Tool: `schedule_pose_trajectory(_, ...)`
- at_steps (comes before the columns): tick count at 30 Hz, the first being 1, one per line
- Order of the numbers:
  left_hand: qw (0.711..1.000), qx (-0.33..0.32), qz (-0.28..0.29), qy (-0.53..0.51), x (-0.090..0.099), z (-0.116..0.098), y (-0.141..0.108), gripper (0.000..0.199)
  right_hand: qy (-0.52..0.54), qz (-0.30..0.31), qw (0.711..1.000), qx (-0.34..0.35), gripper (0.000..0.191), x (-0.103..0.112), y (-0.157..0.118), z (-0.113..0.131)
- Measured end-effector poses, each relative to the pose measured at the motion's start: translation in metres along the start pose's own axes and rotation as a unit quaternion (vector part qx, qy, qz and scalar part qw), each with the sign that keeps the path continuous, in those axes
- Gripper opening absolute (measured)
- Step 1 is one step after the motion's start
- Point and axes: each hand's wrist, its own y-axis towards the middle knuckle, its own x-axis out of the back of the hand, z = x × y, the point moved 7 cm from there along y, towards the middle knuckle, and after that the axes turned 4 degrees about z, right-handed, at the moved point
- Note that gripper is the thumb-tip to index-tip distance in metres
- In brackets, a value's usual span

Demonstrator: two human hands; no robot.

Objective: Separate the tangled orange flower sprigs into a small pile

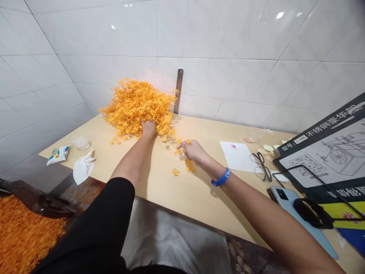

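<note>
Black sleeve (98,220) extended, left hand (148,128) was buried in flowers (137,104), grip hidden; a sprig (178,151), seemingly light, fragile, best held by its stem, was pinched by right fingers (185,147).

1 head-worn camera looks forward and down across the tabletop (168,190) toward the tiled wall (222,34).

A tall, tangled pile of bright orange plastic-looking blossoms (137,106), frilly and thin-stemmed, lies loosely heaped on the counter (171,194), left of centre in the upper half of the frame. A small orange sprig (179,151) is pinched in the right grip (180,145), near centre. Just below lie a loose cluster (189,166) and a single open blossom (176,172).
</note>
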Motion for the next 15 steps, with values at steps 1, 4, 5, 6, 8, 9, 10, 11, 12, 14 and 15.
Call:
schedule_pose_trajectory(1,1.0,0.001,0.005,0.002,-0.001,0.003,0.003,0.045,0.037,0.023,0.999,-0.014,0.03,0.001,-0.009,-0.003)
schedule_pose_trajectory(4,1.0,-0.001,0.001,0.002,-0.002,0.01,0.011,0.046,0.158,0.09,0.982,-0.042,0.025,0.008,-0.032,-0.012)
schedule_pose_trajectory(5,1.0,0.0,0.002,0.0,-0.003,0.011,0.012,0.046,0.19,0.095,0.976,-0.04,0.022,0.013,-0.037,-0.015)
schedule_pose_trajectory(6,1.0,0.002,0.004,-0.002,-0.004,0.013,0.012,0.046,0.214,0.095,0.971,-0.04,0.02,0.02,-0.041,-0.018)
schedule_pose_trajectory(8,1.0,-0.001,0.009,-0.009,-0.008,0.014,0.01,0.049,0.23,0.102,0.967,-0.036,0.017,0.03,-0.046,-0.026)
schedule_pose_trajectory(9,1.0,-0.004,0.01,-0.013,-0.009,0.013,0.008,0.051,0.211,0.109,0.971,-0.033,0.017,0.033,-0.046,-0.031)
schedule_pose_trajectory(10,1.0,-0.008,0.009,-0.017,-0.01,0.013,0.006,0.053,0.165,0.1,0.981,-0.021,0.017,0.038,-0.045,-0.035)
schedule_pose_trajectory(11,1.0,-0.014,0.01,-0.02,-0.011,0.012,0.003,0.056,0.107,0.068,0.992,-0.005,0.016,0.045,-0.041,-0.039)
schedule_pose_trajectory(12,0.999,-0.02,0.012,-0.023,-0.011,0.01,0.001,0.06,0.042,0.018,0.999,0.011,0.017,0.052,-0.036,-0.043)
schedule_pose_trajectory(14,0.999,-0.035,0.023,-0.029,-0.01,0.007,-0.001,0.073,0.004,-0.102,0.994,0.033,0.018,0.067,-0.023,-0.054)
schedule_pose_trajectory(15,0.998,-0.041,0.035,-0.032,-0.008,0.005,-0.003,0.079,0.03,-0.116,0.993,0.021,0.02,0.067,-0.014,-0.064)
